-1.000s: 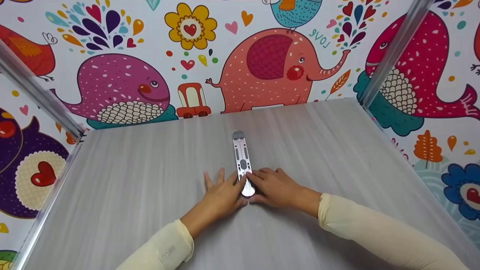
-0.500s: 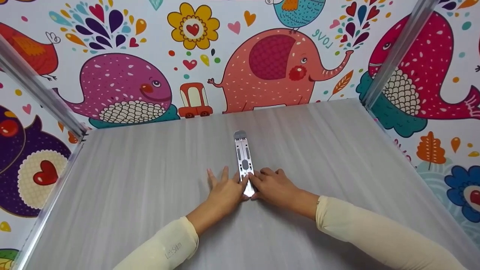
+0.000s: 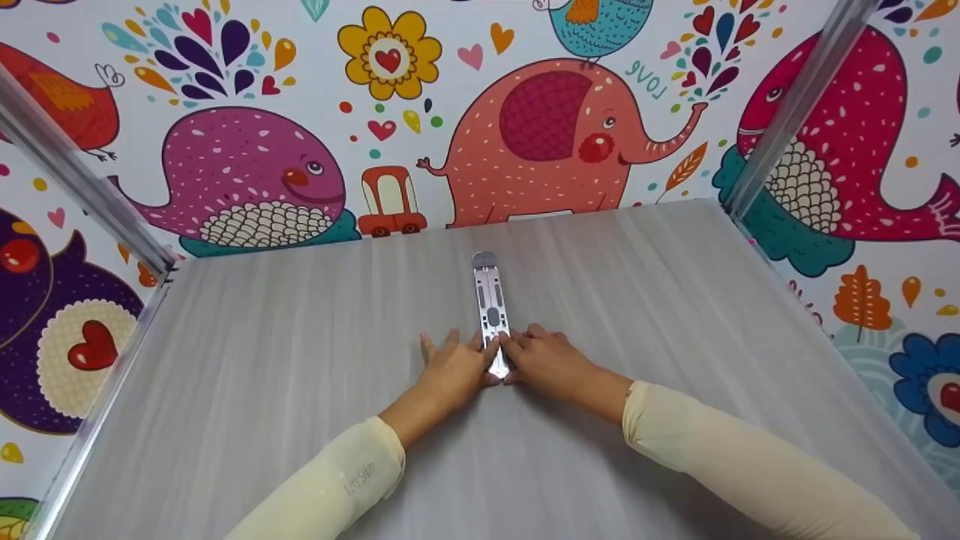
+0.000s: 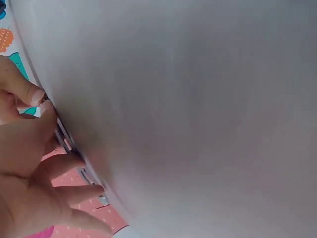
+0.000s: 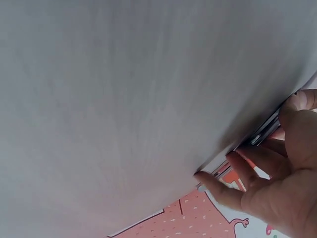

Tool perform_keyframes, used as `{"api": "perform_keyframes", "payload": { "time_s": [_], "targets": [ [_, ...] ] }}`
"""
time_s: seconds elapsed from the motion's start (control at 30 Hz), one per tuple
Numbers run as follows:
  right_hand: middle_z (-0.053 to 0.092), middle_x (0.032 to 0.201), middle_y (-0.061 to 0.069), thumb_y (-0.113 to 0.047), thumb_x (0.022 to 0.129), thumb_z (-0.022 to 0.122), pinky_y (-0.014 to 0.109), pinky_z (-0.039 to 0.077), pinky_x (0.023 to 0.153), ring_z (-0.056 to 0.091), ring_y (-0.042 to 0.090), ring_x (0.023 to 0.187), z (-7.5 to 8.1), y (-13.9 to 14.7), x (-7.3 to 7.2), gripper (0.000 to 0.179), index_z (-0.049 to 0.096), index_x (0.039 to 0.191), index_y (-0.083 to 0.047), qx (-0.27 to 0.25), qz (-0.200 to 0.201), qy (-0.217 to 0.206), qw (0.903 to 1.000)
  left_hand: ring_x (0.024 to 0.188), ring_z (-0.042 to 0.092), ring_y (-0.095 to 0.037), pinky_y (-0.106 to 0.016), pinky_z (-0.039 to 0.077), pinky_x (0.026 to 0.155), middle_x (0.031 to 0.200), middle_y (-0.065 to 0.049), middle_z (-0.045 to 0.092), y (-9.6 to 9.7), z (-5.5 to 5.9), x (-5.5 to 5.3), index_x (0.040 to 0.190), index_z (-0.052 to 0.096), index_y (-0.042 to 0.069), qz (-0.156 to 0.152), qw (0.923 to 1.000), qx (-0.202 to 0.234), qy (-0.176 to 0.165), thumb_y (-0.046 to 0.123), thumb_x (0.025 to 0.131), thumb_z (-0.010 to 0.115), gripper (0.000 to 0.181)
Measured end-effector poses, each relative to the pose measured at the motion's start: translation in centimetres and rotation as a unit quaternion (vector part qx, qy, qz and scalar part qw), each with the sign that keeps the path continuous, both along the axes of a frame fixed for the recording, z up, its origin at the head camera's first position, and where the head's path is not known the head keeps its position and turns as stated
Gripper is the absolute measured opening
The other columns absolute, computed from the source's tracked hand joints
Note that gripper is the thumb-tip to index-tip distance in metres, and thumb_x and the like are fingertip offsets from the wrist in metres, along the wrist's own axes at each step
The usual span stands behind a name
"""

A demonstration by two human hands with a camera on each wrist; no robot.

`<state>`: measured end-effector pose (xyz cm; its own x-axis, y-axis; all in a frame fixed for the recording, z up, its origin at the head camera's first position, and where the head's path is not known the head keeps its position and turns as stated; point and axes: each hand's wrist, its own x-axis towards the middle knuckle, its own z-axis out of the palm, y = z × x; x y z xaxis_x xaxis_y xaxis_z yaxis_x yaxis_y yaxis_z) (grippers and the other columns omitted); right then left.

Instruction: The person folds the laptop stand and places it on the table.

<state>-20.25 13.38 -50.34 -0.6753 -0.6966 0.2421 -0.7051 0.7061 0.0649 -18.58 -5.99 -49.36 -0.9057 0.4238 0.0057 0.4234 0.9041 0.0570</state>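
Note:
A slim silver folding stand, which looks like a folded laptop stand [image 3: 492, 296], lies flat on the grey tabletop in the head view, pointing away from me. It has slots, an oval cut-out and a grey rounded far end. My left hand [image 3: 454, 371] pinches the near end from the left with thumb and index finger, its other fingers spread on the table. From the right, my right hand [image 3: 551, 364] grips the same end, thumb at the near tip. Both wrist views show the stand's thin edge [image 5: 267, 128] low against the table, partly hidden by fingers.
The grey wood-grain table [image 3: 300, 322] meets a printed wall [image 3: 465, 135] with cartoon animals at the back. Metal frame posts [image 3: 795, 112] stand at the back corners, and a metal rail [image 3: 97, 420] runs along the left edge.
The stand and both hands have shifted slightly away from me, towards the back wall. Both hands keep hold of the near end. The head view has turned a little.

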Motion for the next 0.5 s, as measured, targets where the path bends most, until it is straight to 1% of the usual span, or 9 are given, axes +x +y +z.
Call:
{"api": "perform_keyframes", "payload": {
  "time_s": [0.13, 0.2, 0.3, 0.37, 0.5],
  "targets": [
    [0.074, 0.119, 0.012, -0.047, 0.086, 0.072, 0.046, 0.056, 0.060, 0.062, 0.030, 0.092, -0.36, -0.01, -0.26, 0.061, 0.064, 0.129, -0.004, -0.008, 0.015, 0.000, 0.9999, 0.133, 0.053, -0.046, -0.082, 0.040, 0.091, 0.145, -0.008, 0.061, -0.06, -0.48, 0.12, 0.148, 0.056, 0.025, 0.004, 1.0000, 0.006, -0.006, 0.051, 0.090, 0.065, 0.064],
    [0.074, 0.118, 0.012, -0.047, 0.085, 0.073, 0.045, 0.056, 0.060, 0.062, 0.029, 0.091, -0.41, -0.04, -0.32, 0.061, 0.063, 0.128, -0.005, -0.011, 0.019, 0.004, 0.9997, 0.133, 0.053, -0.046, -0.081, 0.042, 0.090, 0.145, -0.009, 0.061, -0.05, -0.64, 0.20, 0.148, 0.056, 0.025, 0.006, 1.0000, 0.006, -0.004, 0.051, 0.090, 0.065, 0.064],
    [0.075, 0.116, 0.011, -0.048, 0.085, 0.072, 0.043, 0.056, 0.058, 0.062, 0.029, 0.090, -0.36, -0.16, -0.33, 0.062, 0.063, 0.128, -0.004, -0.011, 0.032, 0.009, 0.9994, 0.133, 0.053, -0.047, -0.080, 0.043, 0.089, 0.145, -0.009, 0.061, -0.16, -0.66, 0.50, 0.149, 0.055, 0.024, 0.010, 0.9998, 0.013, -0.009, 0.049, 0.090, 0.065, 0.065],
    [0.075, 0.116, 0.010, -0.049, 0.084, 0.071, 0.043, 0.056, 0.059, 0.062, 0.028, 0.090, -0.32, -0.29, -0.30, 0.063, 0.063, 0.128, -0.004, -0.009, 0.034, 0.004, 0.9994, 0.133, 0.052, -0.047, -0.079, 0.044, 0.089, 0.145, -0.009, 0.061, -0.25, -0.59, 0.67, 0.149, 0.055, 0.023, 0.014, 0.9997, 0.016, -0.014, 0.048, 0.090, 0.066, 0.065],
    [0.074, 0.118, 0.008, -0.049, 0.085, 0.071, 0.043, 0.055, 0.059, 0.060, 0.027, 0.089, -0.16, -0.18, -0.41, 0.063, 0.062, 0.129, -0.004, -0.005, 0.031, -0.007, 0.9995, 0.133, 0.052, -0.047, -0.078, 0.044, 0.089, 0.146, -0.009, 0.060, -0.21, -0.43, 0.60, 0.150, 0.054, 0.024, 0.016, 0.9995, 0.024, -0.015, 0.049, 0.090, 0.065, 0.065]
  ]
}}
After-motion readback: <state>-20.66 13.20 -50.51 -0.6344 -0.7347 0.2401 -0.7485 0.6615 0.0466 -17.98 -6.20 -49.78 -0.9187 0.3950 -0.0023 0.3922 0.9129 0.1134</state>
